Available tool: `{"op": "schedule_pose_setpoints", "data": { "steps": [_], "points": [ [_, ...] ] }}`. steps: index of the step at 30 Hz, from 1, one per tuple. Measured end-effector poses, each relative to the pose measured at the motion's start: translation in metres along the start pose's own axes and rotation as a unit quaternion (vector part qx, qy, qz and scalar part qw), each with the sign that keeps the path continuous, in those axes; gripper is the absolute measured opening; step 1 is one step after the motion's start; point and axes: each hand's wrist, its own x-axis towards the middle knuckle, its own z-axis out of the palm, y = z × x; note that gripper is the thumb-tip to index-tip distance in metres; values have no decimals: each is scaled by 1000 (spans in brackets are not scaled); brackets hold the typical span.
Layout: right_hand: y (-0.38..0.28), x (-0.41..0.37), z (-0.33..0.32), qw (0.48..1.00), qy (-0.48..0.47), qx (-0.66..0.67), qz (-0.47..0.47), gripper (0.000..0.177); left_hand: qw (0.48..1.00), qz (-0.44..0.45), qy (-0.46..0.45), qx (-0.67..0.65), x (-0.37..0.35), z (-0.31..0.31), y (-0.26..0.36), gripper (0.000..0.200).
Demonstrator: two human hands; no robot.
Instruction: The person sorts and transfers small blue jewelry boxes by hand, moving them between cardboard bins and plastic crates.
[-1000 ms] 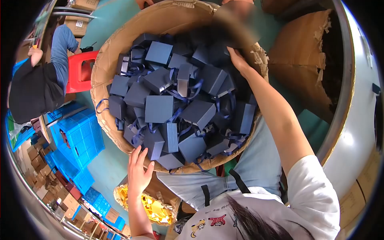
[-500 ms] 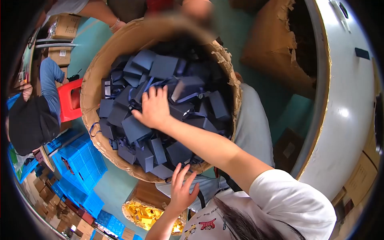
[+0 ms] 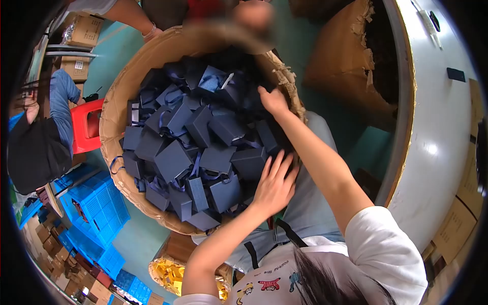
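Note:
A large round cardboard bin (image 3: pixel 122 91) is heaped with small dark blue boxes (image 3: pixel 174 160), many with blue ribbons. My left hand (image 3: pixel 275 184) rests with fingers spread on the boxes at the bin's near right side. Higher up, my right hand (image 3: pixel 274 101) reaches over the bin's right part beside the inner wall. Its fingers are partly bent above the dark boxes, and whether they hold anything is hard to tell.
Across the bin is another person's arm (image 3: pixel 132 18). A red stool (image 3: pixel 87 124) and a seated person (image 3: pixel 38 152) are at the left, above blue crates (image 3: pixel 99 203). Yellow pieces (image 3: pixel 170 272) fill a lower box. A torn carton (image 3: pixel 335 56) and white table (image 3: pixel 432 168) stand right.
My right hand has moved from the bin's middle to its right side. My left hand has moved up and right onto the boxes. Several boxes in the upper middle lie differently.

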Motion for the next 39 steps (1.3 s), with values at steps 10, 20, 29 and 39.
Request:
{"op": "schedule_pose_setpoints", "data": {
  "steps": [10,20,29,39],
  "points": [
    [70,60,35,986,-44,130,92,98,963,-48,-104,244,33,-28,-41,36],
    [9,-41,63,919,-132,368,43,94,922,-270,76,266,-72,-136,-148,37],
    [-91,-139,52,984,-76,104,-121,88,925,-275,148,214,-108,-135,-117,47],
    [-114,-182,71,949,-119,206,-206,89,917,-306,175,189,-146,-143,-105,44]
  ]
}}
